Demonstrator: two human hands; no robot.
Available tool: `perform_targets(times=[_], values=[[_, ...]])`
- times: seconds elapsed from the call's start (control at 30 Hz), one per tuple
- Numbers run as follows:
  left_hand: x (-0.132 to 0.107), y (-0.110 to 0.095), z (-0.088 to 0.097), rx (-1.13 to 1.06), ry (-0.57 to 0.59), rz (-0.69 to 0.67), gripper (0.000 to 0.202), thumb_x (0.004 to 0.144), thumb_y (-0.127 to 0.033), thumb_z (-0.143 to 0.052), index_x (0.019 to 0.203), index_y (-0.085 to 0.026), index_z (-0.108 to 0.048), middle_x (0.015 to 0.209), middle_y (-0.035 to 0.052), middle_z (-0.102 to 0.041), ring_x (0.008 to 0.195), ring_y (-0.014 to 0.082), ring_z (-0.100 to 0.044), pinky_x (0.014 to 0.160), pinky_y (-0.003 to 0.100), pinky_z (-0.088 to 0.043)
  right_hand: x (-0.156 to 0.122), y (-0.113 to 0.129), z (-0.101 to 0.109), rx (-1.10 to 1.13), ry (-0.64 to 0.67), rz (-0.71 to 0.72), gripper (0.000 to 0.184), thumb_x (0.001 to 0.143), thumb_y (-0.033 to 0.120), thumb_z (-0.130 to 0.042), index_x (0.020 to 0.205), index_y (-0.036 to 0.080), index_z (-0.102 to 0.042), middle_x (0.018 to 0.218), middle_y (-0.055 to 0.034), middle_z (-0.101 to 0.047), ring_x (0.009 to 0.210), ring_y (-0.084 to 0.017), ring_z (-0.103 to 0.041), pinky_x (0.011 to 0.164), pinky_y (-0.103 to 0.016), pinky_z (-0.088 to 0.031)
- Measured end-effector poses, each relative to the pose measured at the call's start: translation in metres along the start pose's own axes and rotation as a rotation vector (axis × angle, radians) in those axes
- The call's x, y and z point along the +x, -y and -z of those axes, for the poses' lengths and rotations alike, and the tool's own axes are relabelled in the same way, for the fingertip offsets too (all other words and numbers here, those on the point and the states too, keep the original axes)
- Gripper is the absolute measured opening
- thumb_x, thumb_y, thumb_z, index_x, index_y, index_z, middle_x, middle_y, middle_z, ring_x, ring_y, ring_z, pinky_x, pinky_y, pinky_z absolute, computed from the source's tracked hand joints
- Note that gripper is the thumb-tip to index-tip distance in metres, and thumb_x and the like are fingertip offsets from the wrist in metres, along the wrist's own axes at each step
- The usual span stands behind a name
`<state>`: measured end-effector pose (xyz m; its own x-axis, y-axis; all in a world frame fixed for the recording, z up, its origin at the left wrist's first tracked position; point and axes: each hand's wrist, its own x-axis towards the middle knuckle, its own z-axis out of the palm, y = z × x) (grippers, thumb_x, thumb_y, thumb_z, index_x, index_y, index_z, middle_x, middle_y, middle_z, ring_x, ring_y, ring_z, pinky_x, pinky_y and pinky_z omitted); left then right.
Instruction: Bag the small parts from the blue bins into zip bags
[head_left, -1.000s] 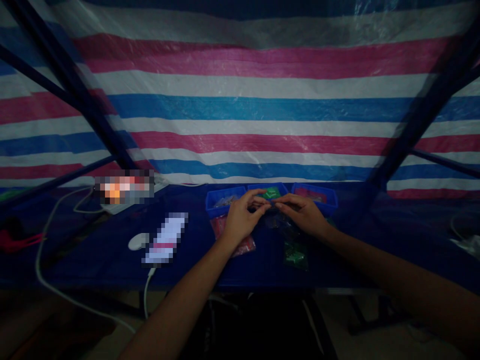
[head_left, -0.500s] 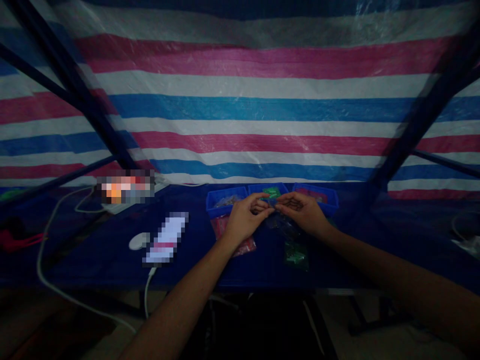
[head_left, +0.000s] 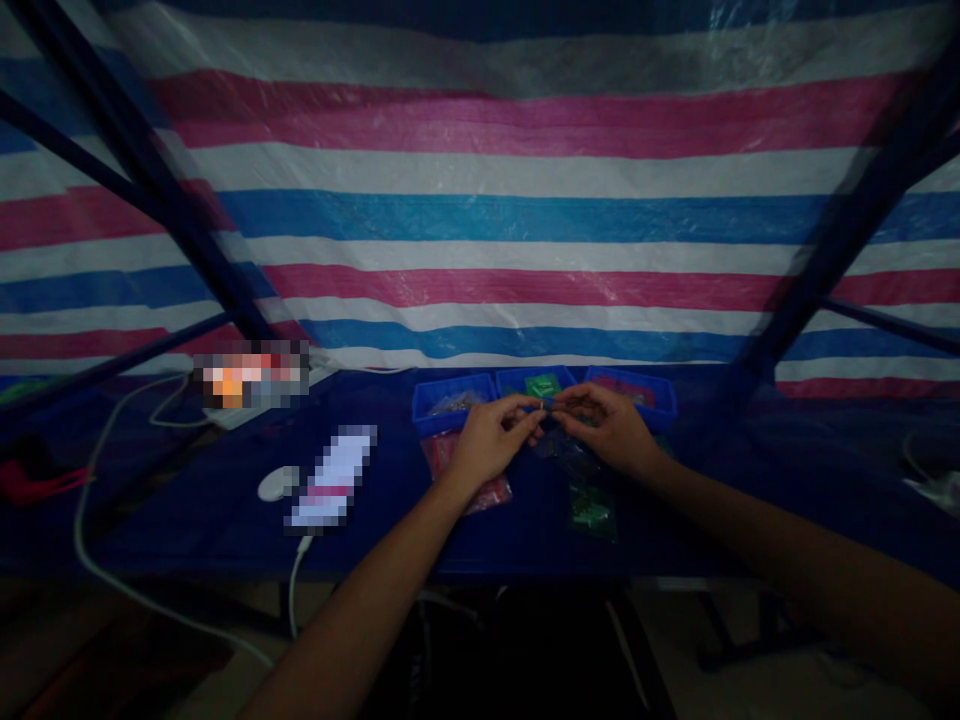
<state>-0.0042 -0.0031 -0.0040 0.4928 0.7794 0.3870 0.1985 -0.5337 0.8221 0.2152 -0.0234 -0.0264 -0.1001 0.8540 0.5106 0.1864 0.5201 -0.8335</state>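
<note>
My left hand (head_left: 484,447) and my right hand (head_left: 611,430) meet fingertip to fingertip above the dark blue table (head_left: 187,500), both pinched on a tiny blue piece (head_left: 546,405) that is too small to name. Just behind the hands stand three small blue bins: the left bin (head_left: 448,401) with pale contents, the middle bin (head_left: 541,381) with something green, and the right bin (head_left: 637,388) with something red. A bag of red pieces (head_left: 491,490) lies under my left wrist, and a bag of green pieces (head_left: 592,512) lies under my right one.
A blurred flat object (head_left: 334,475) and a white round thing (head_left: 277,483) lie left of the hands, with white cables (head_left: 97,450) trailing off the table's left side. A striped pink, white and blue tarp (head_left: 480,200) hangs behind. Dark poles (head_left: 142,170) slant at both sides.
Both hands have stayed together over the bins; the fingers shifted slightly around the small piece, and the right hand moved a little closer in.
</note>
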Motion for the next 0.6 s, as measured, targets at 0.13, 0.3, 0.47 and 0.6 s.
perform_targets(times=[0.13,0.3,0.47,0.6], values=[[0.004,0.005,-0.002,-0.161,0.021,0.011,0.031,0.102,-0.038,-0.056,0.119,-0.018,-0.071,0.095,0.0066,-0.078,0.085,0.0186,-0.075,0.079,0.030,-0.058,-0.001,0.007,0.003,-0.287,0.000,0.172,0.021,0.091,0.036,-0.072,0.110,0.027,-0.073,0.104,-0.0068,-0.075,0.089,-0.025,-0.071,0.085,-0.044,-0.059],[0.006,0.012,0.000,-0.178,-0.018,0.038,0.030,0.101,-0.042,-0.058,0.108,-0.018,-0.075,0.101,0.0073,-0.078,0.092,0.0210,-0.074,0.084,0.033,-0.059,0.000,0.014,0.005,-0.396,0.113,0.286,0.018,0.093,0.032,-0.072,0.111,0.029,-0.073,0.105,-0.0068,-0.075,0.097,-0.027,-0.067,0.087,-0.044,-0.056],[0.004,0.012,0.002,-0.186,-0.064,0.016,0.028,0.094,-0.031,-0.069,0.119,-0.018,-0.068,0.107,0.0087,-0.079,0.099,0.0212,-0.075,0.090,0.034,-0.057,-0.001,0.016,0.004,-0.362,0.132,0.332,0.030,0.089,0.037,-0.079,0.116,0.028,-0.071,0.113,-0.0076,-0.073,0.112,-0.028,-0.065,0.099,-0.047,-0.052],[0.004,0.004,0.003,-0.112,-0.124,-0.012,0.035,0.096,-0.029,-0.067,0.129,-0.020,-0.061,0.106,0.0071,-0.080,0.098,0.0202,-0.075,0.089,0.033,-0.056,-0.001,0.015,0.002,-0.307,0.038,0.266,0.021,0.095,0.036,-0.070,0.114,0.026,-0.070,0.109,-0.0066,-0.073,0.102,-0.025,-0.068,0.093,-0.043,-0.055]])
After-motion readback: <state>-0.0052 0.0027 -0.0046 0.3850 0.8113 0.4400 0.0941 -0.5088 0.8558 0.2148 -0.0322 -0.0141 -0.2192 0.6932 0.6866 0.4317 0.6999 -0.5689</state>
